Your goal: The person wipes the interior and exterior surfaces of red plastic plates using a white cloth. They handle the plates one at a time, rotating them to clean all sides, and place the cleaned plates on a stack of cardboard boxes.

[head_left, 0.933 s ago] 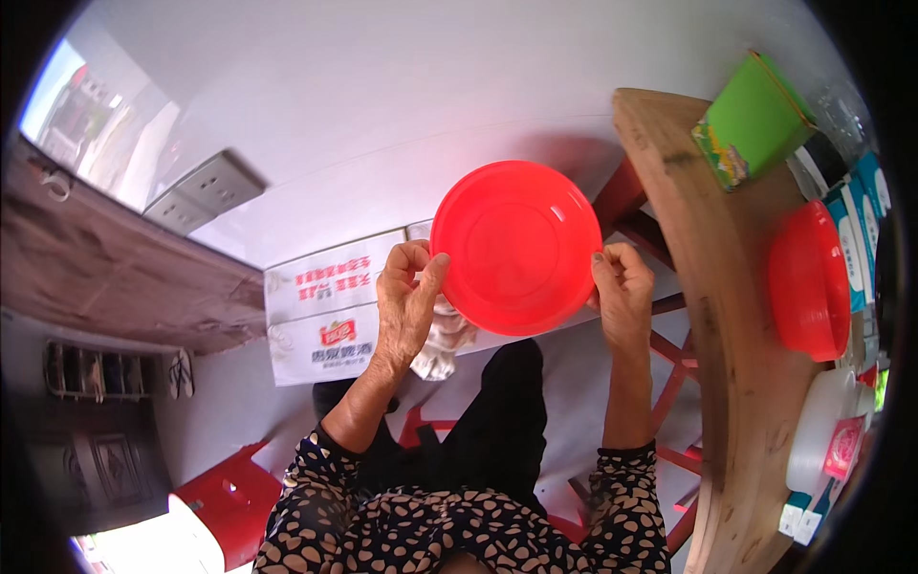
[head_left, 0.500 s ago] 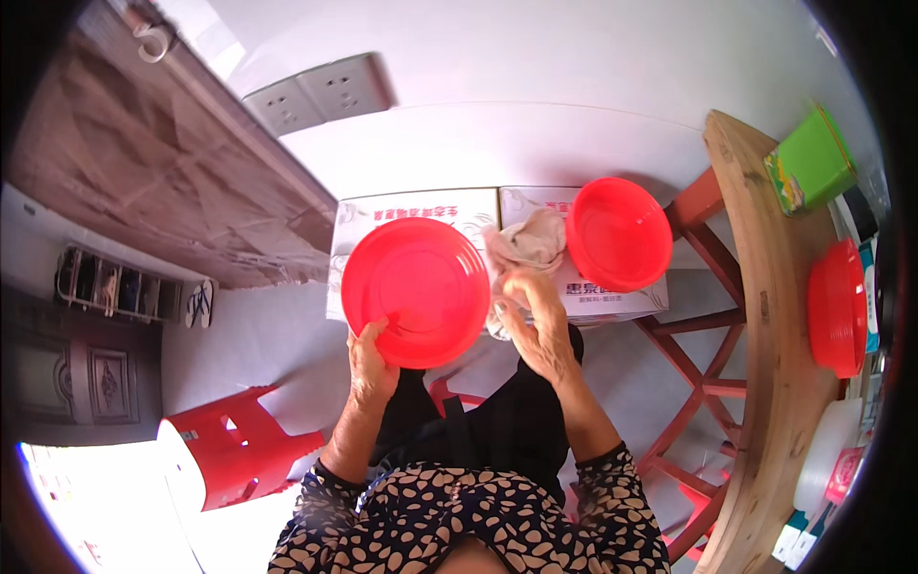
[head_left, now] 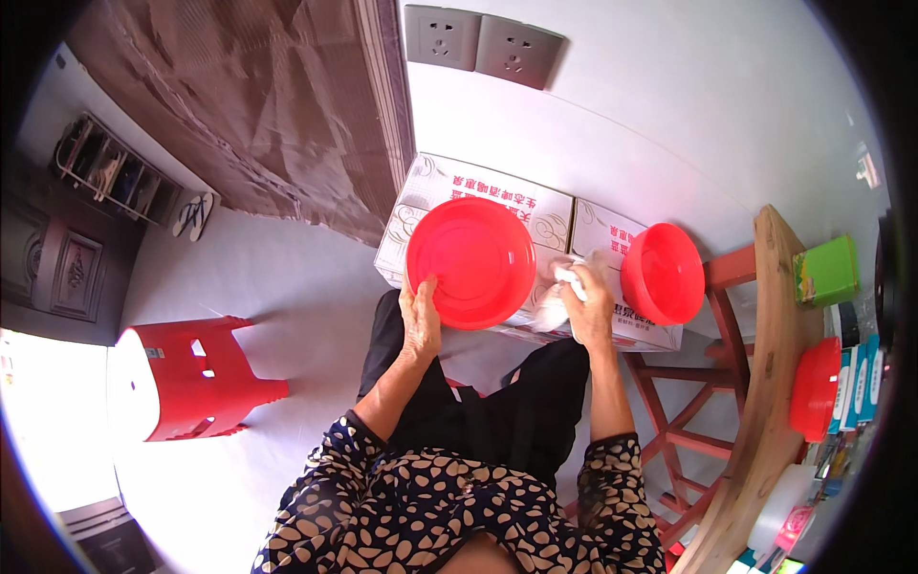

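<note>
- Head view: the left hand grasps the red plastic basin, with the thumb on the inner side; its other fingers are mostly hidden by the basin.
- The right hand grips a crumpled cloth; blur makes the folds and the fingertips hard to see.
- At the far right of the frame, objects on the wooden table are partly lost near the dark border.
- The basin is near the centre of the frame, above the left hand and left of the right hand. It covers part of a white carton; whether they touch, I cannot tell.
- Just right of the right hand is a red bowl.
- The basin is round, smooth and shiny; the cloth is pale and soft-looking; the table shows wood grain.
</note>
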